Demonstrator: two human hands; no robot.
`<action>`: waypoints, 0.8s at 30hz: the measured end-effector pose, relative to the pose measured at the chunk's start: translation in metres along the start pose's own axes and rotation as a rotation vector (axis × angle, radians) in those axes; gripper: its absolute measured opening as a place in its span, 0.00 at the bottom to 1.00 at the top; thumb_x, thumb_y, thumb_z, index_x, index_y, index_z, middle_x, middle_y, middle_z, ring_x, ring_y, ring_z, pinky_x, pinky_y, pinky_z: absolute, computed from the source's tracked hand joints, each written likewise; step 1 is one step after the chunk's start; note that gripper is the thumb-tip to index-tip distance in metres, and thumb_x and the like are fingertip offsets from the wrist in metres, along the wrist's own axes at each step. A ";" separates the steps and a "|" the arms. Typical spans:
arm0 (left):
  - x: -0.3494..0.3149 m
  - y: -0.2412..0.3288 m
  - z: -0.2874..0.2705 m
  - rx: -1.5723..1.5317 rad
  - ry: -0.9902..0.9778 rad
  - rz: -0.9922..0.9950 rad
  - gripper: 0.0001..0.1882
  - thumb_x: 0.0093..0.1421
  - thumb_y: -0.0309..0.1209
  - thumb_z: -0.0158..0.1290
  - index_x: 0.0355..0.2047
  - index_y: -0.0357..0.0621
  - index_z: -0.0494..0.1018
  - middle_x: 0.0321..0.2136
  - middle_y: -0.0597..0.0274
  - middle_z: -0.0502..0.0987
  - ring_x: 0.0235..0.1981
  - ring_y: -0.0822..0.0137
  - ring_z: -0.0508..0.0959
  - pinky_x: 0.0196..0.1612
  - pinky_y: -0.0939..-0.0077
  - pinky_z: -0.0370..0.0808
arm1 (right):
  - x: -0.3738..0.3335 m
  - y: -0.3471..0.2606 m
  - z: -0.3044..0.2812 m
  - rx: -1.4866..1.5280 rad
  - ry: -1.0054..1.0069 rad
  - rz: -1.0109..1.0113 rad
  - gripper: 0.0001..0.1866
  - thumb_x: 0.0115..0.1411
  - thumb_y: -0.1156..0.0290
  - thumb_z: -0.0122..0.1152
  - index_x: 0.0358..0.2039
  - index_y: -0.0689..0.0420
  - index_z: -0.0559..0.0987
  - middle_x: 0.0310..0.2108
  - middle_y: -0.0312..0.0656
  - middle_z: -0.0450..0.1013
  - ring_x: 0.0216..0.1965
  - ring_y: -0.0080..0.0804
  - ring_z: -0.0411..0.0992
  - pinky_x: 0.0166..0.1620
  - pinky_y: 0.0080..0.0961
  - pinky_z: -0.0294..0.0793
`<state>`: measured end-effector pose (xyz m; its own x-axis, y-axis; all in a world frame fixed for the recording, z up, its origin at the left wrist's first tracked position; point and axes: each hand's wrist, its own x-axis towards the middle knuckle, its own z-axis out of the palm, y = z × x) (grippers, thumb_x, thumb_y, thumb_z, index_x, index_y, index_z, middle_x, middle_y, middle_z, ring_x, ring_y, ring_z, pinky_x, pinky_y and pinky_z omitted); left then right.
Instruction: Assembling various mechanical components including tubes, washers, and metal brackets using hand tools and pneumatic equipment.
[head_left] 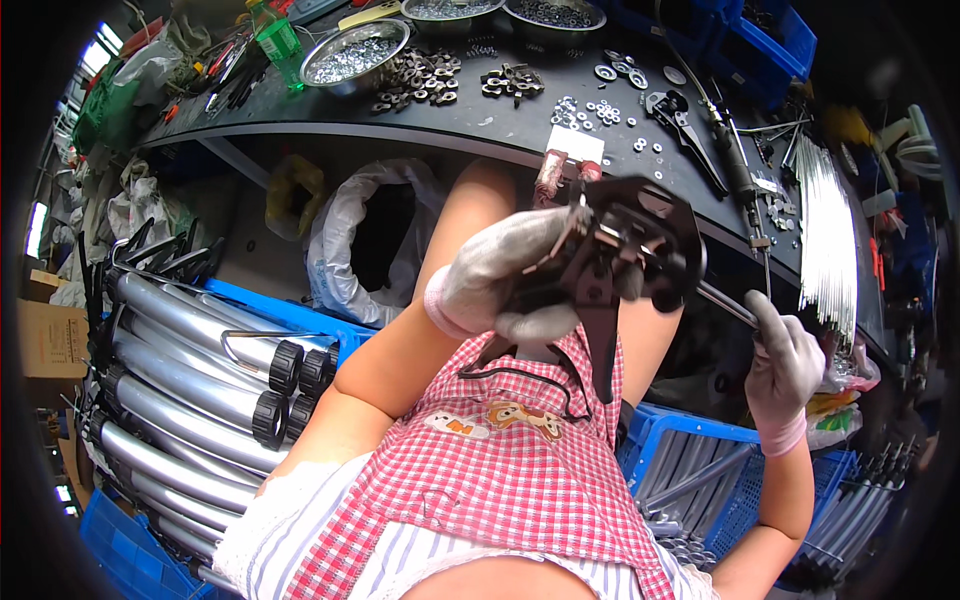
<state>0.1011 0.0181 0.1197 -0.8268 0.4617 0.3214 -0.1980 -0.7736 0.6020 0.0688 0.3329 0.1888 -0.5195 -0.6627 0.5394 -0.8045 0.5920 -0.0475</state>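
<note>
My left hand (500, 275), in a pale grey work glove, is closed round the left side of a black metal bracket assembly (650, 215). The assembly is held up over my lap, with flat plates, bolts and a round part on its right. From that round part a thin metal rod (728, 304) slants down to the right. At its outer end, my gloved right hand (787, 360) has its fingers closed on the rod. Whether the rod is fixed to the assembly or is a separate tool, I cannot tell. The assembly is partly blurred.
A dark workbench (480, 120) carries metal bowls (355, 58) of small parts, loose washers (604, 112) and a hanging power screwdriver (735, 160). Silver tubes (190, 350) lie stacked at left. A blue crate (700, 430) stands at right, and a white-lined bin (340, 240) under the bench.
</note>
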 end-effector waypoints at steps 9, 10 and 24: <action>-0.007 -0.008 0.004 -0.020 0.057 -0.030 0.29 0.69 0.46 0.40 0.60 0.34 0.62 0.43 0.51 0.78 0.08 0.82 0.57 0.11 0.90 0.52 | -0.003 0.003 0.010 -0.011 -0.015 -0.002 0.24 0.48 0.81 0.61 0.48 0.54 0.81 0.20 0.37 0.71 0.19 0.31 0.70 0.22 0.25 0.67; -0.007 -0.010 0.008 -0.124 0.127 -0.061 0.29 0.69 0.46 0.40 0.60 0.34 0.62 0.41 0.52 0.78 0.08 0.82 0.57 0.10 0.90 0.52 | -0.001 0.008 0.009 -0.171 0.076 -0.130 0.25 0.48 0.84 0.58 0.49 0.53 0.80 0.20 0.36 0.70 0.19 0.32 0.71 0.23 0.26 0.70; -0.008 -0.022 -0.001 -0.258 0.204 -0.066 0.29 0.69 0.49 0.39 0.56 0.34 0.65 0.42 0.50 0.77 0.10 0.81 0.59 0.10 0.91 0.52 | -0.007 0.001 0.025 -0.042 -0.031 -0.038 0.19 0.53 0.83 0.58 0.46 0.59 0.80 0.24 0.44 0.74 0.18 0.37 0.70 0.24 0.24 0.68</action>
<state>0.1117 0.0308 0.1036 -0.8910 0.4380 0.1191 -0.3597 -0.8414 0.4033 0.0644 0.3273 0.1640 -0.4985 -0.6985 0.5135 -0.8112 0.5848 0.0080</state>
